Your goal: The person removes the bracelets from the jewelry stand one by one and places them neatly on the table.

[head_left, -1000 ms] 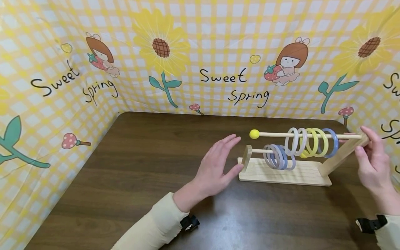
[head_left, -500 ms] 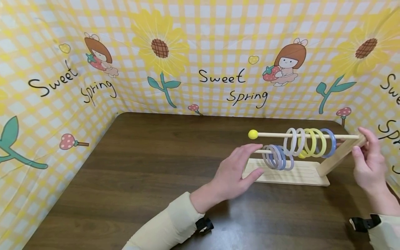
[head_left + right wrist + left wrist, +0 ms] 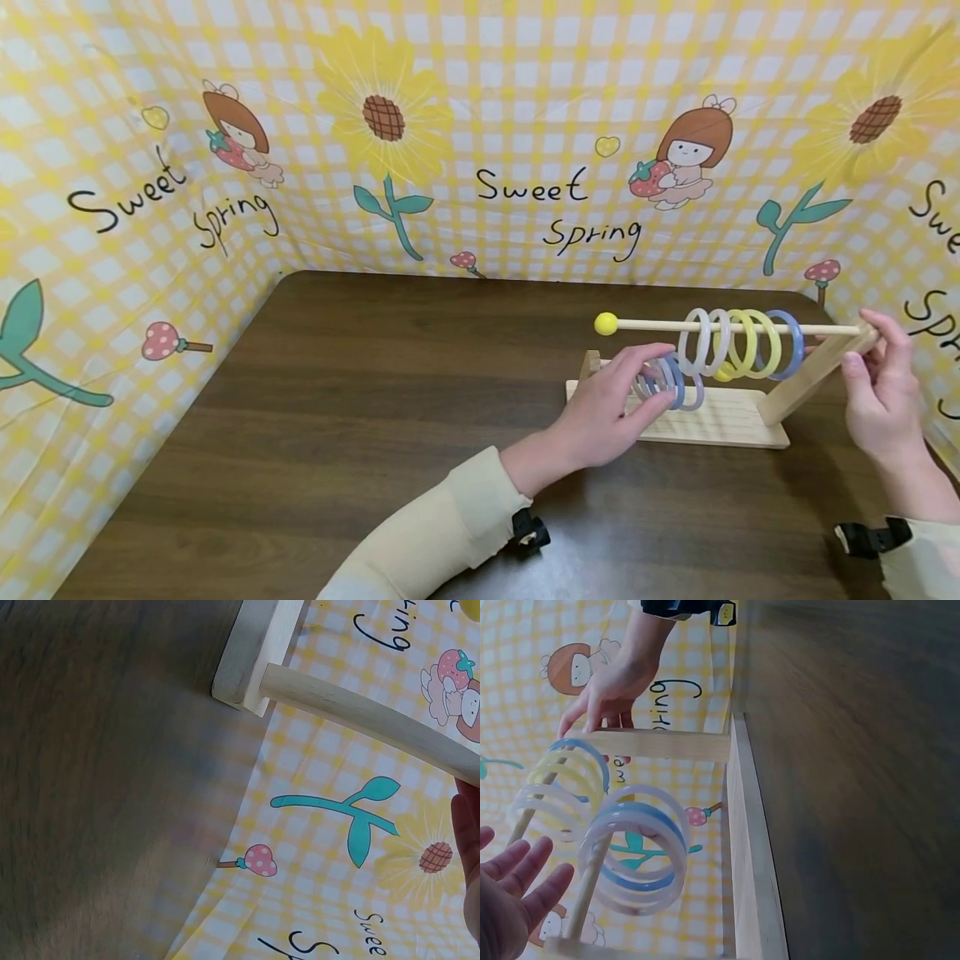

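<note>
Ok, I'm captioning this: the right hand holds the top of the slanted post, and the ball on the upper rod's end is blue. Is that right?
Not quite: the ball on the end of the upper rod is yellow, not blue, as the head view shows. The right hand does hold the top of the slanted post.

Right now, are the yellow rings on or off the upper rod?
On: the upper rod passes through the yellow rings in head and left-wrist views.
</note>
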`<state>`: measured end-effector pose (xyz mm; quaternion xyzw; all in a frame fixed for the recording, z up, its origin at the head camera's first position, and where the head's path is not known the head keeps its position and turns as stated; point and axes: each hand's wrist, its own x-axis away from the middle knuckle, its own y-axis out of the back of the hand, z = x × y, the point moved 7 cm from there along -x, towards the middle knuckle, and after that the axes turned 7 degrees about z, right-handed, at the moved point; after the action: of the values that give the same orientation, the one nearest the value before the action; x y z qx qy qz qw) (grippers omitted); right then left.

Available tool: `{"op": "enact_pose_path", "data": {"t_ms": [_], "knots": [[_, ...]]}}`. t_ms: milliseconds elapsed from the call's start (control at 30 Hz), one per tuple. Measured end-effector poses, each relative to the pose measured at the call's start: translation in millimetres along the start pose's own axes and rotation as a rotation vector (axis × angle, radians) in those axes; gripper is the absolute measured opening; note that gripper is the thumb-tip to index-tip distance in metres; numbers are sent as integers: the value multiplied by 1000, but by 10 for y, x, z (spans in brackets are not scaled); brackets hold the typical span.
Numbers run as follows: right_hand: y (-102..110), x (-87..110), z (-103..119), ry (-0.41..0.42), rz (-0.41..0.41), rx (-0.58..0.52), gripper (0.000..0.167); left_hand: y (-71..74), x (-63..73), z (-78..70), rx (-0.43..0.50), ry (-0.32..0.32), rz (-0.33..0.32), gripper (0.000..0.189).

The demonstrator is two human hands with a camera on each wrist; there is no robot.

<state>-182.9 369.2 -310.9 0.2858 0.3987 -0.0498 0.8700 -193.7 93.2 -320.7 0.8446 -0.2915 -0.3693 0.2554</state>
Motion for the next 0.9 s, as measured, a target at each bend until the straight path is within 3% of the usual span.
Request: {"op": "enact_pose_path", "data": {"t_ms": [200,467,600,900], "knots": [[9,6,4,-2,18,67,38,-60,-127,30,141,26,-16,43],[10,0,-4,1,19,38,39,-170,-239,65,259,52,8,40],[13,3,5,-2,23,73,39,-201,-275,60,254,67,19,38],[5,-1,-5,11,24,37,38,-240,-313,52,246,95,33,33]]}}
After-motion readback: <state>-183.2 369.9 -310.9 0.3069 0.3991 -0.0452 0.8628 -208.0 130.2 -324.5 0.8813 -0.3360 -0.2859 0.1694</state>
